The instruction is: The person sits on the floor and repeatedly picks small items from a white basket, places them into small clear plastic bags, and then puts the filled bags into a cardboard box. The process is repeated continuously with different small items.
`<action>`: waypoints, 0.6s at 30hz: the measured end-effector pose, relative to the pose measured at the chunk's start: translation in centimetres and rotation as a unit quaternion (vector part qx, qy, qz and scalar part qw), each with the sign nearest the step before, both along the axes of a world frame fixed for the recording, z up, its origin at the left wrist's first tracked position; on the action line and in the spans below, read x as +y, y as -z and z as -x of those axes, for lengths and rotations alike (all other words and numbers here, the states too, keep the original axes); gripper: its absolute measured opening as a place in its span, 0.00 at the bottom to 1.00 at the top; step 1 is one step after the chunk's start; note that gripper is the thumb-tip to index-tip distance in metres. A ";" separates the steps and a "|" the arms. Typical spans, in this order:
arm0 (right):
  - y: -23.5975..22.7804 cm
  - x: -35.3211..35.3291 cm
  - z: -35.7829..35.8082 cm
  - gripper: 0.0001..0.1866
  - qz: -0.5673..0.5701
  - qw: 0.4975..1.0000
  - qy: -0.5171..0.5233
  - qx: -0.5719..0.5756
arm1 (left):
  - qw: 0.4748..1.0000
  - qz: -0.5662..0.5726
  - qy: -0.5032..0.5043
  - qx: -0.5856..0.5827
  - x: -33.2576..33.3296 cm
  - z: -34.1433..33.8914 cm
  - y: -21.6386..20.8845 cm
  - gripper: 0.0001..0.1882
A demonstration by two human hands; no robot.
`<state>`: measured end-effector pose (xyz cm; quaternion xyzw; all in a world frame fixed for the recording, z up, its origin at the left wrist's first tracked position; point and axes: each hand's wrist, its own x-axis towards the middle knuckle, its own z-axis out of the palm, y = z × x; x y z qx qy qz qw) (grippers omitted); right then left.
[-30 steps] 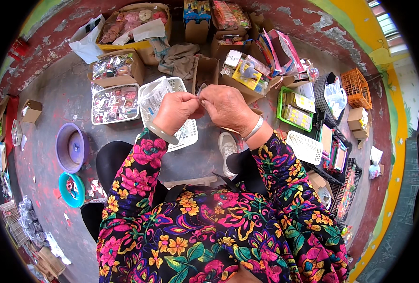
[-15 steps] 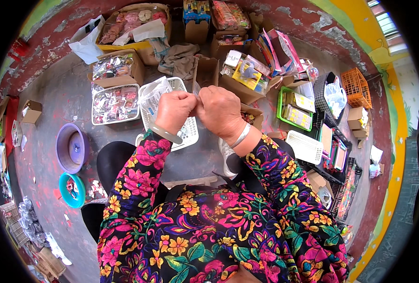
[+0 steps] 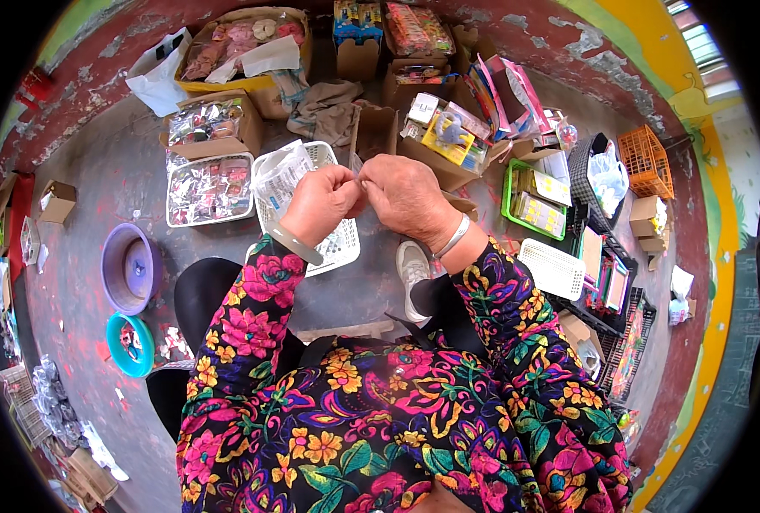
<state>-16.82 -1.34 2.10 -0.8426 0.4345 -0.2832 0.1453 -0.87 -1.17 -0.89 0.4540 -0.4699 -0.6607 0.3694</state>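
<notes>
In front of me, my left hand (image 3: 318, 203) and my right hand (image 3: 409, 198) meet at the fingertips, both closed in a pinch. A sliver of clear plastic (image 3: 356, 162) shows between them; its shape is mostly hidden by the fingers. Below the hands is a white plastic basket (image 3: 345, 248) holding small pieces, partly covered by my left hand and wrist. A clear printed plastic bag (image 3: 282, 173) lies over its left side. Left of that stands a white tray (image 3: 172, 193) of small wrapped packets.
A purple basin (image 3: 130, 269) and a turquoise basin (image 3: 130, 344) stand at left. An open cardboard box (image 3: 375, 132) lies just beyond my hands. At right are a green basket (image 3: 536, 224), a white basket (image 3: 552, 268) and black crates (image 3: 626, 342). My shoe (image 3: 413, 274) is below my right hand.
My right hand has shifted slightly right and its wrist has turned outward. My left hand has tilted a little. The fingertips still meet, and more of my shoe shows.
</notes>
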 end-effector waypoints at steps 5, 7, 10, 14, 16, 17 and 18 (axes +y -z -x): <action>-0.2 0.3 0.1 0.02 0.017 1.000 -0.015 0.010 | 0.996 -0.069 -0.003 0.051 0.2 -0.3 -1.2 0.08; 0.0 0.2 -0.1 0.02 0.022 1.000 -0.014 0.016 | 0.996 -0.076 -0.010 0.048 0.3 -0.5 -1.6 0.08; 0.1 0.5 -0.9 0.03 0.014 0.999 0.042 0.018 | 0.992 -0.088 -0.054 0.075 0.2 0.0 -1.0 0.08; 0.4 0.5 -1.1 0.01 0.052 0.996 0.077 0.004 | 0.987 -0.088 -0.105 0.086 -0.2 0.2 -0.9 0.07; -0.2 0.2 -0.3 0.03 0.063 0.996 0.039 0.049 | 0.989 -0.090 -0.111 0.042 -0.1 0.1 -1.2 0.06; -0.4 -0.2 0.2 0.04 0.075 0.994 0.009 0.083 | 0.990 -0.011 -0.142 -0.006 -0.2 0.4 -0.2 0.08; -0.7 -0.6 0.7 0.05 0.086 0.989 -0.022 0.117 | 0.966 0.159 -0.158 -0.127 -0.3 0.5 0.0 0.09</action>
